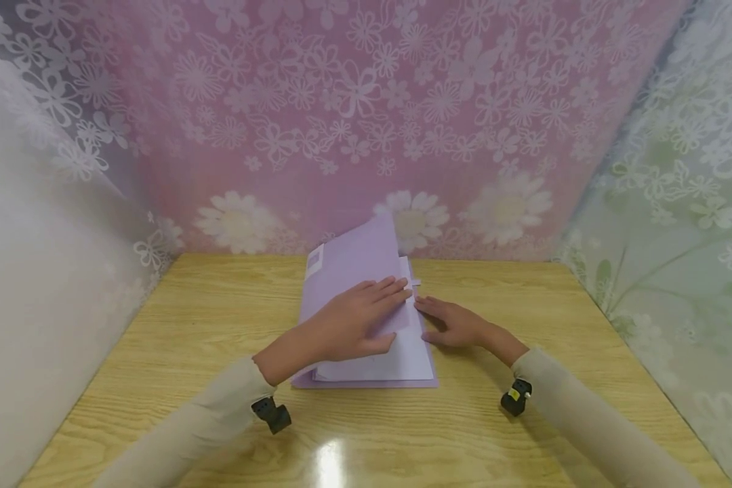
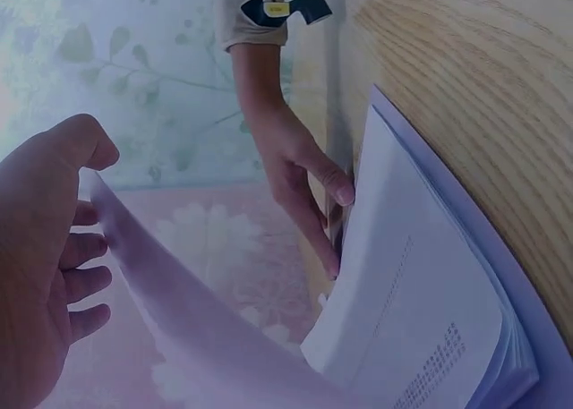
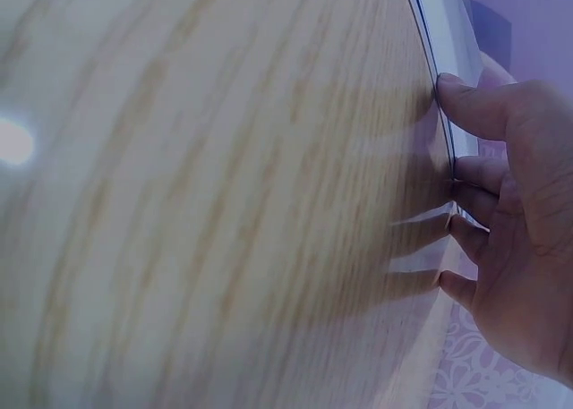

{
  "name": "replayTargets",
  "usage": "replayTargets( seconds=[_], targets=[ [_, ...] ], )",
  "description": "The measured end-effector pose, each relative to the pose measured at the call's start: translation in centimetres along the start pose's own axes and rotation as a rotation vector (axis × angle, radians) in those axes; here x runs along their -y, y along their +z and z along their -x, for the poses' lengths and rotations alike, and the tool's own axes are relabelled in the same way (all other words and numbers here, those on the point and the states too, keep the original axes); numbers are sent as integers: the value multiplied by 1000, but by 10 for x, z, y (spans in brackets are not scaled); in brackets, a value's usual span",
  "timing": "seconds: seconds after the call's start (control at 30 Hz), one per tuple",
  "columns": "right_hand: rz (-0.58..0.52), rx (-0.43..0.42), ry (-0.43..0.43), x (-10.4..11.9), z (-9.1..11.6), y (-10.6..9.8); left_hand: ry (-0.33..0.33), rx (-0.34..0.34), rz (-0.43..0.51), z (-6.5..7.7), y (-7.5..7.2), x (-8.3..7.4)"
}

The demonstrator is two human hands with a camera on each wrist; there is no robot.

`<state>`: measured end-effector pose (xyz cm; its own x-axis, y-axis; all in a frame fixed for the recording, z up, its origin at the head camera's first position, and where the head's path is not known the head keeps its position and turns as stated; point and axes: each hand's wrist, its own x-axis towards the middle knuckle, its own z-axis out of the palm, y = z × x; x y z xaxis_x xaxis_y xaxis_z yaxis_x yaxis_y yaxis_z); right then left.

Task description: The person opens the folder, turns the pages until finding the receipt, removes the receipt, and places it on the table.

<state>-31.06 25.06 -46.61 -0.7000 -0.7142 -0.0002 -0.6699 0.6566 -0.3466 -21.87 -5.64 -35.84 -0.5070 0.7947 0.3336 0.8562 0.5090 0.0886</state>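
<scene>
A light purple folder lies on the table with its front cover raised at a slant. Beneath the cover is a stack of white sheets, and the left wrist view shows printed text on the top one. Against the outer face of the cover, near its free edge, my left hand rests with fingers extended. My right hand touches the folder's right edge with its fingertips and thumb. In the right wrist view, the fingertips meet that edge just above the wood.
The wooden table runs back to a pink floral cloth. Pale floral cloth hangs at the left and right sides. A small white label is on the cover, and a tab sticks out at the right.
</scene>
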Motion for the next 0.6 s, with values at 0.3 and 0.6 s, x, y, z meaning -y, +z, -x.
replayTargets(
  seconds=[0.3,0.6],
  targets=[
    [-15,10,8,1,1,2,-9,-120,-61,14,-18,7],
    [12,21,28,-4,0,1,-15,-207,-29,31,-40,21]
  ],
)
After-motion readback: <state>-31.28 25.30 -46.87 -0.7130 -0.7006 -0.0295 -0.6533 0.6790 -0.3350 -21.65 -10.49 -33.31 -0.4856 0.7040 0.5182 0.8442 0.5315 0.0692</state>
